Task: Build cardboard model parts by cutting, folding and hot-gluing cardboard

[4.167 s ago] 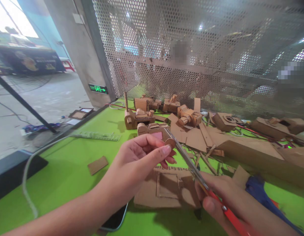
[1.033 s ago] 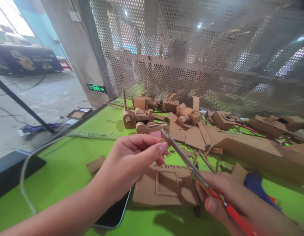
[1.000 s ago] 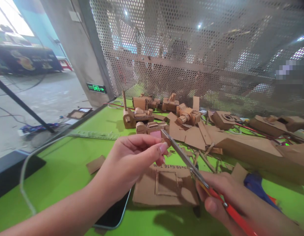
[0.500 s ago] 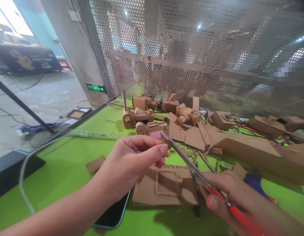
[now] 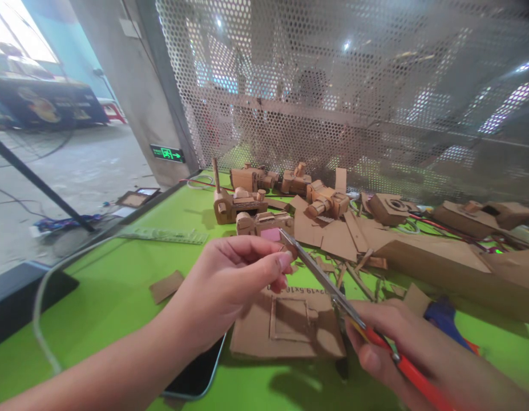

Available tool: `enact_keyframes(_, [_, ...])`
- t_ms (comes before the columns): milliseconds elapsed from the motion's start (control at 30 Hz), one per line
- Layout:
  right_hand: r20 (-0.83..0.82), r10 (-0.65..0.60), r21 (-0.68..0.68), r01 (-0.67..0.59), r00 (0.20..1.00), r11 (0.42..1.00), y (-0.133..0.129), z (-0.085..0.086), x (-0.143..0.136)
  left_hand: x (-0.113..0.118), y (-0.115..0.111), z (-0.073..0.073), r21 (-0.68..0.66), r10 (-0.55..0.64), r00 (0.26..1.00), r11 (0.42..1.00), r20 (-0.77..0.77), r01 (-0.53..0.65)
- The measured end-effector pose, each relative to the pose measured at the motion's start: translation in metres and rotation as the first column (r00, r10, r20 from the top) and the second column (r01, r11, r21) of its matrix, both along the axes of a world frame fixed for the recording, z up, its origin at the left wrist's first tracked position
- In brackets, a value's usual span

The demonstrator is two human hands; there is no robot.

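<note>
Brown cardboard disc is pinched between the left hand's thumb and fingers, while the right hand has its fingers wrapped round a red-handled tool right at it. Cardboard models and scraps kinda block the far side, phone's below. Green table opens up leftward, just a scrap, ruler and cable near its edge.

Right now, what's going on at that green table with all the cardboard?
A person's left hand is pinching a small cardboard piece between its fingers. The right hand holds a long metal tool with red handles, its tip up close to that piece. Boxy cardboard models and loose cardboard scraps lie behind them on the green table.
</note>
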State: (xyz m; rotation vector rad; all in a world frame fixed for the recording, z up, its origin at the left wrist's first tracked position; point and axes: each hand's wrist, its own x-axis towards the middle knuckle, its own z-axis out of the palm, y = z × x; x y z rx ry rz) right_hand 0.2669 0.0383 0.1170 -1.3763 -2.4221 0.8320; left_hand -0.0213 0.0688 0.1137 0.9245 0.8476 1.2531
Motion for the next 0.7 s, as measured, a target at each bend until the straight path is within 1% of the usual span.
enact_keyframes(133, [-0.019,0.006,-0.007,-0.006,1.0,1.0,-0.0006,-0.0029,0.0029,-0.0008,-0.0013,-0.001,0.003,-0.005,1.0,1.0,-0.003,0.005])
enact_keyframes(333, [-0.047,-0.008,-0.014,0.008,0.999,1.0,0.0006,-0.0002,-0.0019,-0.0006,0.0011,-0.0041,0.01,-0.009,1.0,1.0,0.009,0.009])
enact_keyframes(467, [-0.032,-0.028,0.017,0.028,0.999,0.999,0.0006,-0.0008,-0.0037,-0.0005,0.0007,-0.0013,-0.009,-0.01,1.0,1.0,0.002,0.01])
enact_keyframes(567, [-0.026,-0.011,0.043,0.012,1.0,0.999,0.0011,0.0005,-0.0048,0.0004,-0.0003,0.0016,-0.01,-0.006,1.0,1.0,0.008,0.006])
enact_keyframes(700, [0.003,0.003,0.043,-0.003,1.0,0.999,0.0008,0.0036,-0.0067,0.0003,-0.0019,0.0021,-0.016,-0.008,1.0,1.0,0.014,0.008])
